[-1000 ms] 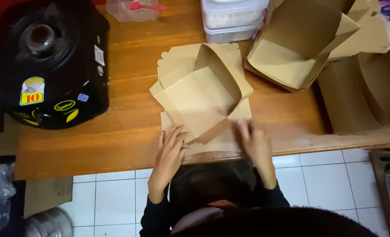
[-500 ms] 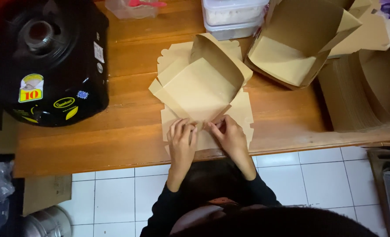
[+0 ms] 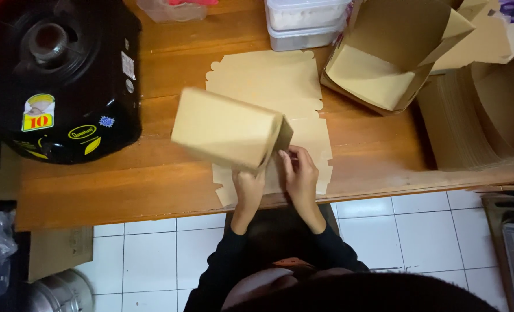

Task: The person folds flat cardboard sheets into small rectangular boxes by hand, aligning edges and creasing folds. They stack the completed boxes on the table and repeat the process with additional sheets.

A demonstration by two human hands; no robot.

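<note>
Brown cardboard box, folded shut, was lifted off the bench and tilted left, I noted, so its lower corner faced me. My left hand gripped that corner; my right hand pinched the adjoining edge. Flat cardboard blanks lay stacked directly beneath, an open box beyond, within reach.
</note>
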